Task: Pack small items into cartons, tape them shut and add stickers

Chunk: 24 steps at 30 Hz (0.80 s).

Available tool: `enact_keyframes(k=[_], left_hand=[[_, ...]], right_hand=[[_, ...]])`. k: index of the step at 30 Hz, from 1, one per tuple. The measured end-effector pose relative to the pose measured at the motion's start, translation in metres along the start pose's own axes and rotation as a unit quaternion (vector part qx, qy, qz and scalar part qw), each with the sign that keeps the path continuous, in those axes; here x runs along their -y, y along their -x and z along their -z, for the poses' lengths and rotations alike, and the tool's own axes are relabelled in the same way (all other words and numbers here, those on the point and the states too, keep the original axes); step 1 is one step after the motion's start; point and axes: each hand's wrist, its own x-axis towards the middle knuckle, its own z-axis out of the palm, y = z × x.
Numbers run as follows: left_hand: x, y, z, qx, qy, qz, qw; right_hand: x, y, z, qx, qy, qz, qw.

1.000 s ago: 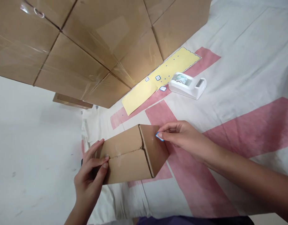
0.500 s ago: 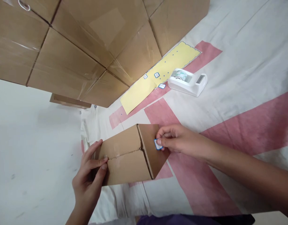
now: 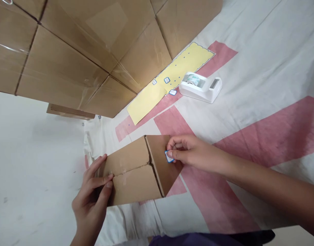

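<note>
A small brown cardboard box (image 3: 132, 174) lies tilted on the cloth in front of me, its flap seam facing up. My left hand (image 3: 93, 188) grips its left end, thumb and fingers on the edges. At the right end, my right hand (image 3: 179, 148) pinches a small white label with a blue border (image 3: 169, 156) against the box's side face. Whether the label is stuck there I cannot tell. Beyond the box lie two yellow paper pieces, one with a scalloped blue edge (image 3: 198, 54) and one plain (image 3: 146, 104), with a few similar labels (image 3: 172, 92) on or near them.
A white tape dispenser (image 3: 200, 87) holding a tape roll stands right of the yellow paper. Large taped cardboard boxes (image 3: 70, 61) form a wall at the upper left. A white and pink cloth (image 3: 249, 112) covers the surface; a pale wall (image 3: 34, 171) rises at left.
The whole view has shifted slightly, so things appear a little further left. Both hands keep their places on the box, the label still under the right fingers.
</note>
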Motion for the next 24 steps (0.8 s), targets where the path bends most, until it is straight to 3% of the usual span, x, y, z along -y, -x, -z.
enact_keyframes(k=[10,24], left_hand=[[0.004,0.000,0.001,0.016,-0.005,-0.008,1.000],[0.006,0.001,0.001,0.009,-0.006,-0.007,1.000]], right_hand=[[0.000,0.005,0.016,-0.026,0.148,0.026,0.988],[0.001,0.005,0.023,0.022,0.165,0.019,0.986]])
